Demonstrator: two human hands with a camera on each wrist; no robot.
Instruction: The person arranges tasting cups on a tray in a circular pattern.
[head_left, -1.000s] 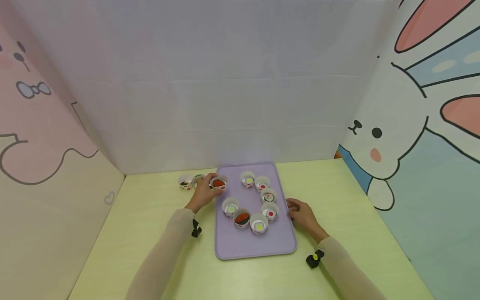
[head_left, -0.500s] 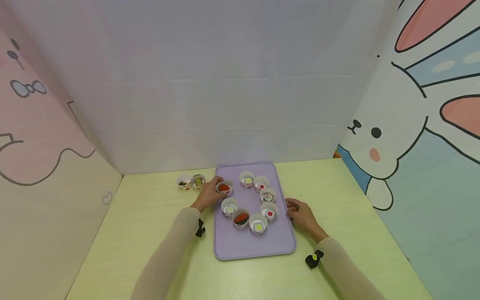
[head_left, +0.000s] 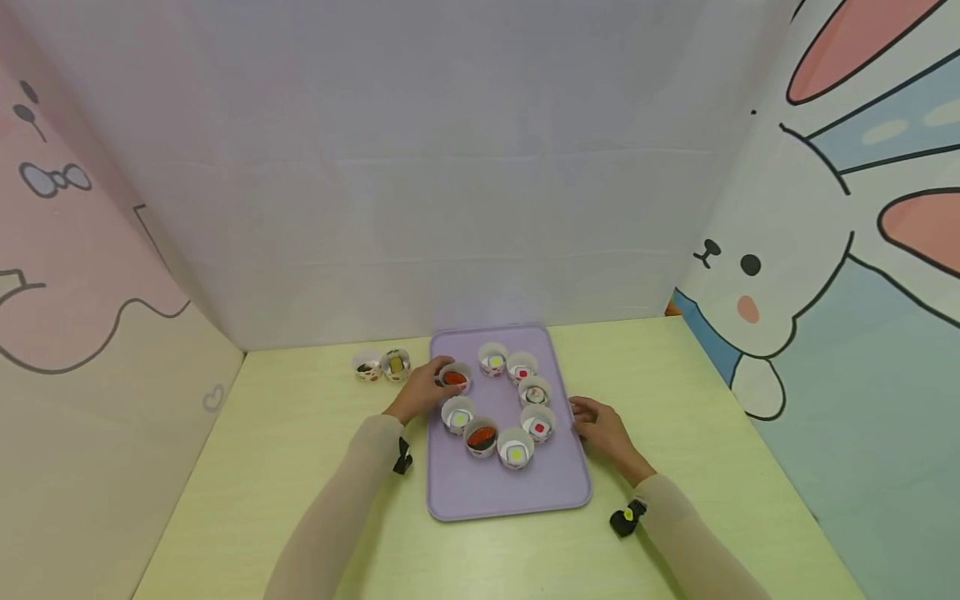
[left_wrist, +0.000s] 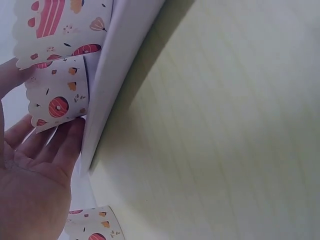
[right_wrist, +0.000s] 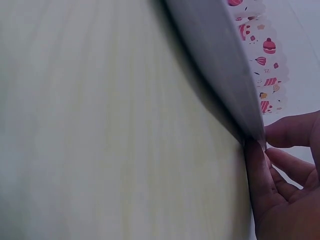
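Observation:
On the left part of a lavender tray [head_left: 510, 496], my left hand [head_left: 417, 392] grips a white patterned paper cup [left_wrist: 60, 92] with a red-orange filling. The cup stands on the tray just behind another cup [head_left: 448, 427] with a yellow-centred piece. In the left wrist view, fingers lie along one side of the held cup and the thumb is by its scalloped rim. My right hand [head_left: 604, 430] pinches the tray's right edge [right_wrist: 222, 70] between thumb and finger. Several more filled cups form a ring on the tray, including one [head_left: 481, 452] with an orange-topped dark piece.
Two further paper cups, one [head_left: 367, 373] with a dark piece and one [head_left: 397, 374] with a yellowish piece, stand on the pale table [head_left: 300, 467] left of the tray. A white wall [head_left: 450, 208] rises behind, with cartoon-printed panels on both sides.
My left hand has moved the cup with the red-orange filling rightward and toward me, from the tray's left edge into the ring. My right hand has stayed at the tray's edge.

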